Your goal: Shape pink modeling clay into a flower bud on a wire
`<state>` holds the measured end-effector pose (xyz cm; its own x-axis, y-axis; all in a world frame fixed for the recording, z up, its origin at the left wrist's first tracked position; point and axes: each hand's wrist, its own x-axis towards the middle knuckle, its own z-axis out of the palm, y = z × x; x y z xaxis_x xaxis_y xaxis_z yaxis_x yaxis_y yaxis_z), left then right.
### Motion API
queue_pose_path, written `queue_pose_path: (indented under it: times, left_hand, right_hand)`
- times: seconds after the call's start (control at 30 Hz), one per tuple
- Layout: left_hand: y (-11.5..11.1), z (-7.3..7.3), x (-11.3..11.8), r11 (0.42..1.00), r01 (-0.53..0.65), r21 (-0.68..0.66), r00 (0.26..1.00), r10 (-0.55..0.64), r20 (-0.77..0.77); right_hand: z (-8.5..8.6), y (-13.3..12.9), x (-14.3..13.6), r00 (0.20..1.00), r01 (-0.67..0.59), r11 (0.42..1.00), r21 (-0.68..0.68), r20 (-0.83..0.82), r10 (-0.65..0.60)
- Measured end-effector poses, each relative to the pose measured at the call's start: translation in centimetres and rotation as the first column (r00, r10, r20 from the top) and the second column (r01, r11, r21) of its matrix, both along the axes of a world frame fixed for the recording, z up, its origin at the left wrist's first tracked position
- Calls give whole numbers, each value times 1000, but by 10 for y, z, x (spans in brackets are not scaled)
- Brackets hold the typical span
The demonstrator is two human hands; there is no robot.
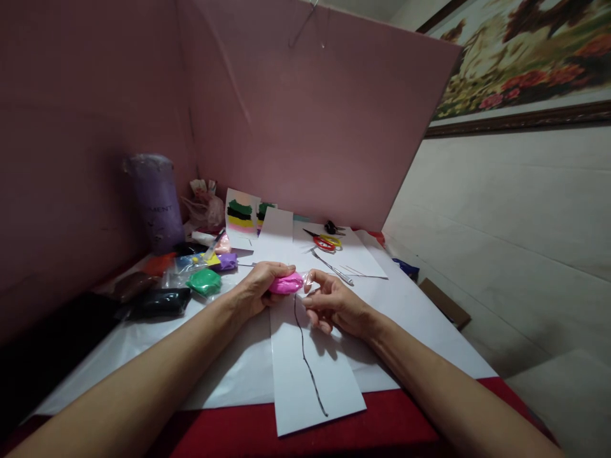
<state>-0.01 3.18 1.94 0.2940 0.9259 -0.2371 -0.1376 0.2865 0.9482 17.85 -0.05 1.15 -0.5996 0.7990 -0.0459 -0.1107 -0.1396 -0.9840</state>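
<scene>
A small bag of bright pink modelling clay [286,284] is gripped between the thumb and fingers of my left hand [263,285]. At the bag's right end, loose clear plastic [309,282] sticks out, and the curled fingers of my right hand [331,301] pinch it. Both hands hover over a white card [312,375] that carries a wavy black line [304,356] running down its length. The line's upper end disappears near the pink bag.
To the left lie bags of green clay [203,282], black clay [161,303] and purple clay [226,261]. Behind them stands a purple cylinder [157,203]. Red-and-yellow scissors [325,242] and metal tweezers [331,266] rest on white paper further back. A painted card [241,216] leans by the pink wall.
</scene>
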Motion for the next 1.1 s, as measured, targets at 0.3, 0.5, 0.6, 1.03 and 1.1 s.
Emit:
queue_pose_path:
  times: [0.3, 0.5, 0.6, 1.03, 1.1]
  left_hand:
    - [-4, 9, 0, 998, -39, -56, 999, 38, -5]
    - [-4, 8, 1, 999, -46, -21, 999, 46, 3]
    - [-4, 5, 2, 995, -86, 53, 996, 86, -3]
    - [-4, 0, 8, 909, -276, 312, 955, 296, -19]
    - [-3, 0, 7, 913, -288, 288, 953, 304, -11]
  right_hand:
    - [-3, 3, -3, 983, 152, 971, 183, 77, -168]
    - [-3, 3, -3, 971, 203, 963, 177, 87, -221]
    - [-4, 1, -3, 979, 177, 976, 130, 74, -187]
    - [5, -3, -6, 985, 87, 988, -130, -139, -105]
    - [6, -2, -5, 980, 127, 984, -128, -134, -144]
